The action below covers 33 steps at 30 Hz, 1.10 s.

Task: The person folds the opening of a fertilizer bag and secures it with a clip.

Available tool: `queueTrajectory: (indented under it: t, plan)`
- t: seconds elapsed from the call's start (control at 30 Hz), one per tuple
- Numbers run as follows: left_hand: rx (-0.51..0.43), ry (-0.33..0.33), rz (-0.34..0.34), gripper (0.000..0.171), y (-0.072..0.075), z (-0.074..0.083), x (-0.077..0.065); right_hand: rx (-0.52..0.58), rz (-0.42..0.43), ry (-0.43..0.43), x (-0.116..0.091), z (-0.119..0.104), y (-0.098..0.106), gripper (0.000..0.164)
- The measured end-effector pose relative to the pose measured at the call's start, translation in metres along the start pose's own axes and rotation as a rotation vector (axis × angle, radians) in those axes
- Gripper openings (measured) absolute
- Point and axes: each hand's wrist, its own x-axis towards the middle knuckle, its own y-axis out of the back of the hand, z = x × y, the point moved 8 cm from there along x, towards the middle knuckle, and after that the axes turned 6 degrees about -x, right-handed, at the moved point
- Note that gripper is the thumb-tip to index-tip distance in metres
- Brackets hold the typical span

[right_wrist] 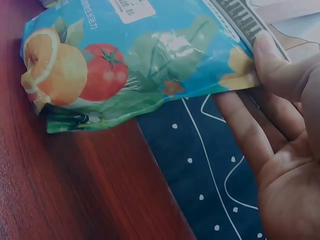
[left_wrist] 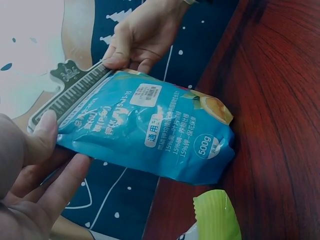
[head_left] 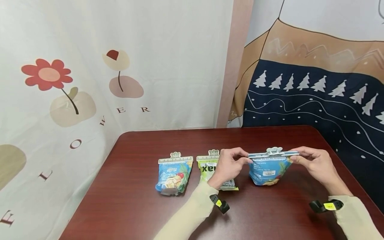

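Observation:
A blue pouch point(head_left: 265, 171) with fruit pictures and a "500g" mark hangs upright between my hands, its top edge clamped by a wide metal clip point(head_left: 273, 153). My left hand point(head_left: 229, 163) pinches the clip's left end and the pouch corner under it. At the other end, my right hand point(head_left: 315, 163) pinches the clip and the pouch's right top corner. In the left wrist view the clip point(left_wrist: 70, 92) runs along the whole top of the pouch point(left_wrist: 150, 127). The right wrist view shows the pouch's printed tomato and orange side point(right_wrist: 115, 65), its lower end close to the table.
A second blue pouch point(head_left: 174, 176) with a like clip point(head_left: 175, 156) lies on the dark red table point(head_left: 135, 213). Beside it is a green bag point(head_left: 207, 166), also clipped, partly hidden behind my left hand. Printed curtains point(head_left: 180, 66) hang behind the table.

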Motion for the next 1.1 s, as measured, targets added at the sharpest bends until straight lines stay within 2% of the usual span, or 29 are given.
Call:
queueTrajectory:
  t: [0.17, 0.3, 0.47, 0.63, 0.83, 1.1]
  plan:
    - [0.000, 0.014, 0.024, 0.004, 0.002, 0.001, 0.004, -0.002, 0.008, -0.040, 0.003, -0.003, 0.001, 0.026]
    - [-0.047, 0.068, 0.021, 0.004, 0.002, -0.003, 0.010, 0.058, -0.007, -0.068, 0.007, -0.004, 0.000, 0.027]
    - [-0.120, 0.206, -0.006, 0.004, 0.001, -0.013, 0.017, 0.078, -0.043, -0.105, 0.012, -0.003, -0.003, 0.032]
    - [-0.149, 0.371, -0.018, 0.005, 0.002, -0.022, 0.023, 0.087, -0.077, -0.135, 0.018, 0.000, -0.008, 0.036]
    - [-0.192, 0.561, 0.002, 0.005, 0.002, -0.036, 0.031, 0.130, -0.178, -0.247, 0.027, 0.011, -0.019, 0.049]
    - [-0.118, 0.711, 0.001, 0.009, -0.001, -0.052, 0.041, 0.221, -0.338, -0.381, 0.036, 0.032, -0.040, 0.062]
